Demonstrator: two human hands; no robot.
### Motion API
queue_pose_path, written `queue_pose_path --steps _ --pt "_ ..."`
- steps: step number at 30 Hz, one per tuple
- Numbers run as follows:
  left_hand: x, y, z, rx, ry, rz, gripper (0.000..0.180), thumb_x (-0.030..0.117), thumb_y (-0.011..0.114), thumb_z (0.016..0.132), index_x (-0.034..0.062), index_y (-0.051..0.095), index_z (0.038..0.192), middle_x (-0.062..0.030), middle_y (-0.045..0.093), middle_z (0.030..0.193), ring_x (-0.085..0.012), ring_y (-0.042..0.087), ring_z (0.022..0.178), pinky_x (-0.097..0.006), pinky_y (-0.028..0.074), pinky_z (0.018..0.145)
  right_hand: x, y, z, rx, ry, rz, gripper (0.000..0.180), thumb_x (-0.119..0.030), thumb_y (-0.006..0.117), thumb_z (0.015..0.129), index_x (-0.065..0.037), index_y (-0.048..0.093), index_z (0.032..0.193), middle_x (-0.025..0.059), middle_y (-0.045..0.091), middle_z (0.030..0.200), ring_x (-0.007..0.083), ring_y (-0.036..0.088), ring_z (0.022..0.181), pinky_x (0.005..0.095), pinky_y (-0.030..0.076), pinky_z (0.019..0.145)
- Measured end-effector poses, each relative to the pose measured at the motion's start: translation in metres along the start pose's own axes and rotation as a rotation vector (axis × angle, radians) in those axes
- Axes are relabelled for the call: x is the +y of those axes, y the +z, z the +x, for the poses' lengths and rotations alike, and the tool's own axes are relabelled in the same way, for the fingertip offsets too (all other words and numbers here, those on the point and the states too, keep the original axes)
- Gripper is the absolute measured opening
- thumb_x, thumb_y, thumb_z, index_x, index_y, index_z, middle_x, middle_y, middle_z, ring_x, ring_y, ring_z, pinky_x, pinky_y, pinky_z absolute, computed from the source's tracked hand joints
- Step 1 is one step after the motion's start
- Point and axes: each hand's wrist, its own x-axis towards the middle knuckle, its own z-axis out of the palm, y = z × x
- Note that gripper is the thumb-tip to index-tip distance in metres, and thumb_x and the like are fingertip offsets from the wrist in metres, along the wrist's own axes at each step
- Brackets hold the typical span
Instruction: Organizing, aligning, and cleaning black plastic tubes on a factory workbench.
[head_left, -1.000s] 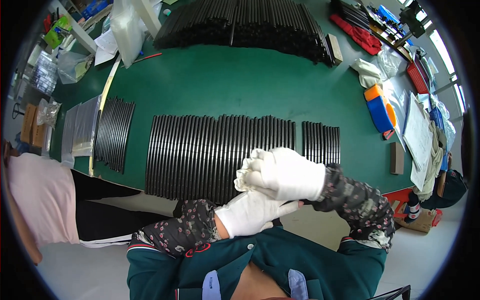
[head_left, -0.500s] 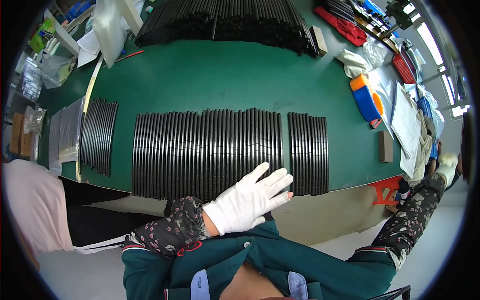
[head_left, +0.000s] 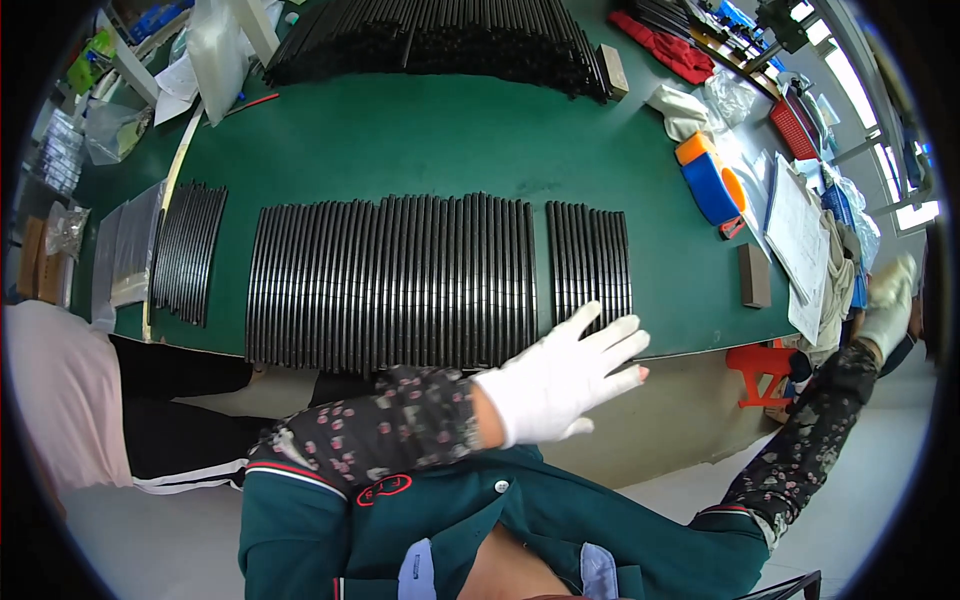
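While glossy black rods (head_left: 400, 280) lie parallel, the white-gloved left hand (head_left: 565, 385) splays

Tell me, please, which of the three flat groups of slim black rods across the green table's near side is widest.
The middle group of slim black rods: it spans far more rods than the narrow left group or narrow right group.

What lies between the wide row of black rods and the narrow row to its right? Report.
In the head view, bare green tabletop shows between the wide row and the narrow row; the left hand hides the near end.
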Motion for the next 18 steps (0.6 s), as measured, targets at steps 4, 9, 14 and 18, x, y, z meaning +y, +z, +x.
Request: queue_pose_path --steps 4,9,14,18 --pt "-0.015 0.032 0.018 0.033 -0.018 0.081 0.07 0.04 0.073 0.074 0.0082 0.051 0.132 -0.0147 0.042 0.141 -0.0299 0.034 0.135 -0.05 0.027 0.111 -0.032 0.076 -0.085 -0.6 -0.357 0.473 0.033 -0.021 0.059 0.094 -0.001 0.06 0.12 0.0085 0.063 0.11 0.0154 0.057 0.101 0.0258 0.044 0.09" --pt "-0.017 0.019 -0.011 -0.02 -0.126 0.072 0.07 0.04 0.074 0.073 0.0072 0.052 0.131 -0.014 0.043 0.141 -0.029 0.034 0.136 -0.049 0.027 0.111 -0.092 0.072 -0.229 -1.163 -0.401 0.415 0.019 -0.013 0.063 0.088 0.0 0.061 0.101 0.0051 0.065 0.095 0.0138 0.061 0.081 0.0273 0.049 0.073" --pt "-0.008 0.01 -0.006 -0.033 -0.064 -0.001 0.072 0.037 0.076 0.07 0.009 0.051 0.131 -0.014 0.044 0.139 -0.0294 0.036 0.135 -0.048 0.03 0.11 -0.121 0.068 -0.296 -1.153 -1.392 0.485 0.015 -0.014 0.066 0.079 -0.006 0.06 0.089 0.0109 0.06 0.08 0.0309 0.06 0.073 0.0379 0.049 0.061" --pt "-0.015 0.033 0.0 -0.004 -0.099 -0.155 0.069 0.036 0.071 0.075 0.014 0.049 0.136 -0.0108 0.044 0.138 -0.0266 0.032 0.137 -0.048 0.019 0.116 -0.123 0.091 -0.332 -1.369 -1.715 0.615 0.018 -0.017 0.068 0.072 -0.008 0.057 0.082 0.0083 0.058 0.076 0.0266 0.06 0.072 0.0371 0.05 0.055"
